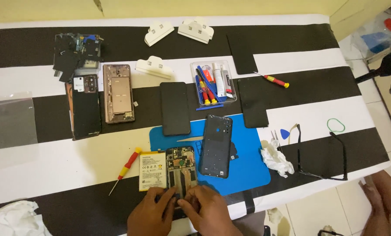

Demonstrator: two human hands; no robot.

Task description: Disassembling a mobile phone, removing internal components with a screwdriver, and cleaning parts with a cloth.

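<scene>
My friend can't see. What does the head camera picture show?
Two hands, left hand and right hand, press on the bottom end of an opened phone with a battery beside it. Around it on the striped table lie a blue mat, a dark back cover and a red-and-yellow screwdriver.

My left hand (154, 214) and right hand (208, 214) press together on the lower end of the opened phone (181, 168), which lies on the blue mat (248, 166). Its yellow-white battery (152, 171) lies just beside it, the dark back cover (215, 146) to the right, and a red screwdriver (126, 169) on the desk (51, 166).
</scene>
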